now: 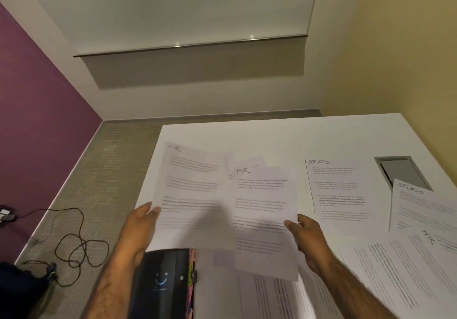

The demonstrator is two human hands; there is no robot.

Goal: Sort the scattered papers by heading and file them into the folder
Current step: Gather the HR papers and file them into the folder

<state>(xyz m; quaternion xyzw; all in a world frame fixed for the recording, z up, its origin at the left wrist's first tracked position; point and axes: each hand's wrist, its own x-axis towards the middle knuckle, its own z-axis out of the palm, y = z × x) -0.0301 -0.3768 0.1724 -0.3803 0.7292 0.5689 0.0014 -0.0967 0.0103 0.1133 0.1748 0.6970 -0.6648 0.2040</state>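
My left hand [143, 222] pinches the left edge of a blurred sheet headed HR [190, 190], held above the table. My right hand [306, 234] grips the right edge of another HR sheet [265, 209], which overlaps the first; more sheets peek out behind it. A black folder [163, 284] with coloured tabs lies under my left wrist at the table's front edge. On the white table [272, 135] lie two SPORTS sheets [338, 190] [422, 207] and one more HR sheet [405, 266] at the right.
More printed sheets [272, 296] lie under the held ones near the front edge. A grey cable hatch [400, 170] is set into the table at the right. A dark cord [79, 244] lies coiled on the carpet at the left, by a dark bag [22, 286].
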